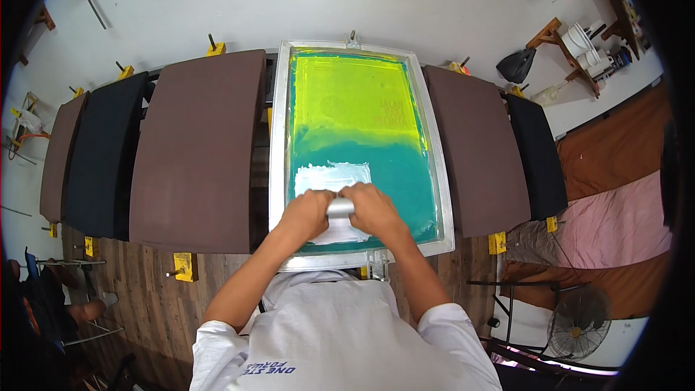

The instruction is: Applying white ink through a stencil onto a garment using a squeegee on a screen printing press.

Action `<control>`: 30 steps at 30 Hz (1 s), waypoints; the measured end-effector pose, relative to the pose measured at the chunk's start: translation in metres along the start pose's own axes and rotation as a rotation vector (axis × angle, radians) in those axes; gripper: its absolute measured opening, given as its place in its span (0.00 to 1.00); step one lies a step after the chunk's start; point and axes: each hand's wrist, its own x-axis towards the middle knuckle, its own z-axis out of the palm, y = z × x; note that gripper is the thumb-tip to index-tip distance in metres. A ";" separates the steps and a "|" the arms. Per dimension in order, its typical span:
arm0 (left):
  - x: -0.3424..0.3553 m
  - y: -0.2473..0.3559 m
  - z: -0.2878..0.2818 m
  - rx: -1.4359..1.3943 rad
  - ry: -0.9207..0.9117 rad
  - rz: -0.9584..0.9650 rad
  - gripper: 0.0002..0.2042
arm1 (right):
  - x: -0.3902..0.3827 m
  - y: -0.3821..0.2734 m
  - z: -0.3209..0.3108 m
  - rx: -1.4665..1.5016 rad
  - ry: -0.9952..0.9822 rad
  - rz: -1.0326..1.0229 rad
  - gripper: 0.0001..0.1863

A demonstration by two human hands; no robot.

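Observation:
A metal-framed printing screen lies flat in front of me, its mesh yellow-green at the far end and teal at the near end. A patch of white ink is spread on the teal part. My left hand and my right hand grip a silver squeegee handle side by side, near the frame's near edge. The blade under my hands is hidden.
Brown pallets and black-covered pallets flank the screen, with yellow clamps at their ends. A fan stands at lower right by pink and brown cloth. Wall shelves hold containers. Another person's leg shows at lower left.

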 end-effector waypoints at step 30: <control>-0.005 -0.018 0.031 -0.074 0.089 0.066 0.26 | -0.009 0.013 0.026 0.009 0.080 -0.005 0.20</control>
